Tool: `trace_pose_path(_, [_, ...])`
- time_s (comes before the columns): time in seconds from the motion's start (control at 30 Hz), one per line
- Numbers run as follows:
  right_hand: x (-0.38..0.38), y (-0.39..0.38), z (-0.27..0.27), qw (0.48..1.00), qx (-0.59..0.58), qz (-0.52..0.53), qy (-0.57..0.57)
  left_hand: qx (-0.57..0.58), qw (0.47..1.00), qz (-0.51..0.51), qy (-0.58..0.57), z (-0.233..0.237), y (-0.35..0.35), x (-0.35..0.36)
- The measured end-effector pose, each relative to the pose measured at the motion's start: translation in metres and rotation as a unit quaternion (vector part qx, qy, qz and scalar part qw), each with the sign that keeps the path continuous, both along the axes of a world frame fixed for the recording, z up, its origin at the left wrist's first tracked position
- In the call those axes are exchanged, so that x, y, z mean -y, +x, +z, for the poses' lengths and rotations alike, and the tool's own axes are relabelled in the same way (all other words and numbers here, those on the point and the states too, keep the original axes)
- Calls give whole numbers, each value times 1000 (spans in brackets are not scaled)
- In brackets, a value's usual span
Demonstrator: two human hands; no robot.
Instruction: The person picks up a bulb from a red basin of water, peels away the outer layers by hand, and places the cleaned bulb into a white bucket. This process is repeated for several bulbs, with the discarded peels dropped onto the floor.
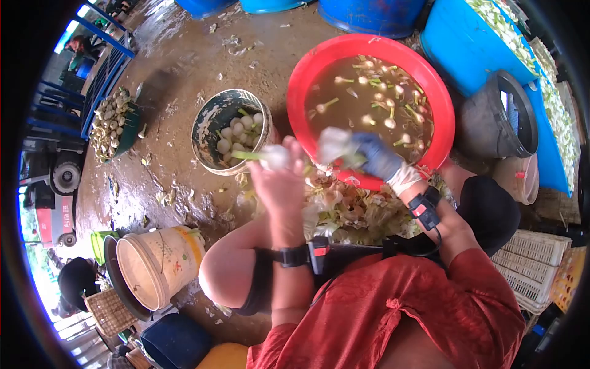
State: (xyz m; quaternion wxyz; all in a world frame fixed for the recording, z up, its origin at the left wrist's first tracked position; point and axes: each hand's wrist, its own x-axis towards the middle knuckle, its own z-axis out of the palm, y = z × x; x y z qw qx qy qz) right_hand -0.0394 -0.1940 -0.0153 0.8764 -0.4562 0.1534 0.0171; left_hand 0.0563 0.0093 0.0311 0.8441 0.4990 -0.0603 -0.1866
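My left hand (281, 184) is closed around a white garlic bulb (275, 157) whose short green stem points left. The bulb is slightly blurred, close to the rim of a bucket (200, 150) with several peeled bulbs (241, 130) inside. In a blue glove, my right hand (373, 155) is closed on a white-and-green clump (336, 146); motion blur hides whether it is a bulb or skin. That hand is over the near rim of a red basin (299, 80). Garlic bulbs with stems (389, 122) float in the basin's brown water.
Peeled skins (362, 206) are heaped between my legs and the basin. Blue tubs (473, 46) stand at the back right, beside a black bucket (491, 117). To the left are a green container of bulbs (110, 126) and a lidded bucket (163, 264). The floor is wet.
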Motion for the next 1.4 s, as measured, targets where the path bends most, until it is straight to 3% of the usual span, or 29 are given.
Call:
trace_pose_path(0.03, [-14, 6, -3, 978, -18, 150, -142, -251, 926, 43, -280, 12, 4, 1])
trace_pose_path(0.07, [-28, 13, -28, 971, -28, 215, 100, -257, 937, 79, -222, 6, 3, 3])
trace_pose_path(0.1, [-33, 23, -52, 904, -34, 266, 333, -258, 945, 113, -165, -4, 0, 6])
trace_pose_path(0.13, [-17, 50, -50, 973, 28, 213, -84, -273, 957, 63, -68, -37, -5, 4])
trace_pose_path(0.17, [1, 72, -45, 862, 87, 119, -485, -281, 956, 81, -13, -29, -9, 14])
trace_pose_path(0.2, [17, 91, -76, 901, 16, 44, -431, -277, 958, 66, -14, -27, -11, 18])
trace_pose_path(0.23, [34, 108, -89, 811, 15, -17, -584, -272, 961, 50, -14, -27, -10, 21])
trace_pose_path(0.3, [66, 146, -104, 718, -101, 57, -687, -270, 961, 37, 41, -31, -5, 27])
trace_pose_path(0.43, [81, 187, -134, 690, -159, 69, -703, -282, 959, -16, 32, -50, -1, 27])
trace_pose_path(0.5, [78, 188, -153, 583, -238, 206, -749, -291, 955, -14, 55, -51, 1, 29])
trace_pose_path(0.53, [83, 187, -208, 625, -221, 224, -715, -288, 956, -26, 50, -51, 1, 29])
trace_pose_path(0.57, [79, 181, -212, 625, -223, 228, -712, -284, 957, -38, 44, -52, 1, 28])
trace_pose_path(0.63, [60, 158, -213, 855, -142, 170, -470, -287, 956, -37, 55, -56, -1, 29])
trace_pose_path(0.67, [48, 146, -189, 904, -134, 140, -381, -278, 957, -31, 72, -57, -2, 29])
trace_pose_path(0.7, [33, 132, -150, 943, -125, 108, -288, -269, 959, -25, 91, -58, -4, 28])
trace_pose_path(0.8, [2, 102, -92, 976, -25, 61, -207, -248, 963, -3, 107, -46, -7, 30])
trace_pose_path(0.83, [-3, 91, -81, 954, -13, 87, -288, -236, 964, 21, 122, -40, -9, 32])
trace_pose_path(0.93, [-27, 66, -48, 944, 93, 37, -314, -190, 979, 4, 74, -33, -13, 33])
trace_pose_path(1.0, [-36, 50, -27, 887, 139, 53, -437, -132, 990, -28, 43, -24, -16, 29])
trace_pose_path(1.1, [-35, 38, -7, 860, 147, 67, -483, -116, 992, -44, 16, -20, -21, 24])
trace_pose_path(1.17, [-33, 32, 8, 871, 137, 61, -468, -124, 991, -42, -20, -17, -27, 23])
trace_pose_path(1.23, [-32, 27, 19, 896, 153, -16, -416, -87, 996, -6, 9, -16, -31, 21])
trace_pose_path(1.27, [-32, 25, 25, 861, 180, -46, -474, -85, 996, -2, 9, -15, -33, 20])
trace_pose_path(1.3, [-34, 24, 30, 859, 180, -50, -477, -83, 996, -5, 6, -16, -35, 19])
trace_pose_path(1.4, [-43, 23, 40, 752, 206, -87, -620, 45, 990, -17, 132, -21, -38, 18])
